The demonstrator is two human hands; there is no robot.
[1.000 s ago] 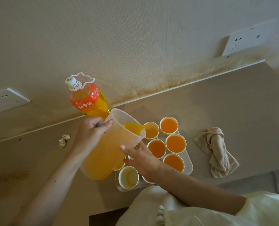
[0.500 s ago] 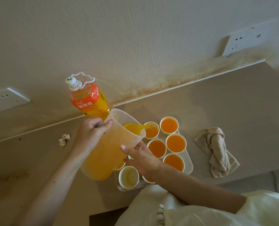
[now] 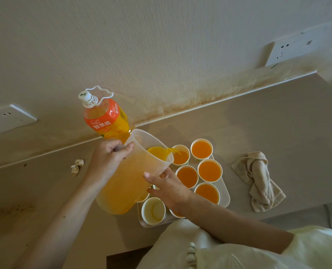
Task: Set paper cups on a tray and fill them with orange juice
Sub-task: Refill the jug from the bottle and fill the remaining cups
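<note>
My left hand [image 3: 109, 158] grips the handle of the translucent plastic pitcher [image 3: 126, 183], I judge to carry its weight. My right hand [image 3: 167, 189] cups its wall below the spout to steady the pour. The pitcher hangs over the white tray's [image 3: 224, 199] left edge, its long axis tilted and its spout aimed right into a far-row white paper cup [image 3: 180, 157].

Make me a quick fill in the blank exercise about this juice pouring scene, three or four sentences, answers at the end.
1. The left hand grips the pitcher by its ____.
2. The juice running into the paper cup is ____ in colour.
3. The crumpled cloth lies to the ____ of the tray.
4. The capped bottle stands ____ the pitcher.
Missing words: handle; orange; right; behind.
</note>
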